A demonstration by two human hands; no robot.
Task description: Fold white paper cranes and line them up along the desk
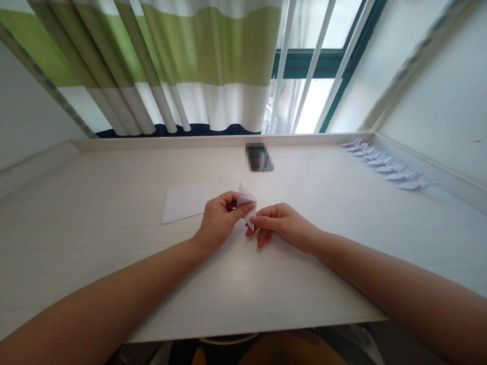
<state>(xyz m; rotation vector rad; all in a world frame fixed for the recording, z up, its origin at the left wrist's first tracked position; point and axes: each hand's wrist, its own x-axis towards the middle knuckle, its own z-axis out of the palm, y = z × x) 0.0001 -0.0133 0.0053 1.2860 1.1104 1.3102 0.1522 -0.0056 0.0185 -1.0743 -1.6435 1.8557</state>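
Note:
A small piece of folded white paper (pixel 247 198), pointed at top and bottom, is held up between both hands over the table. My left hand (pixel 222 218), with a gold ring on one finger, pinches its upper and left part between thumb and fingers. At its lower right, my right hand (pixel 279 225) grips the bottom tip between thumb and forefinger, the other fingers hanging loosely curled. Fingers cover parts of the folds. Left of my left hand lies a flat stack or sheet of white paper (pixel 184 203).
Several folded white paper cranes (pixel 390 169) stand in a row at the back right. A blurred dark object (pixel 259 157) lies near the back edge. Behind the pale table (pixel 243 299) hang a green and white curtain (pixel 213 56) and a barred window. A raised rim borders the table.

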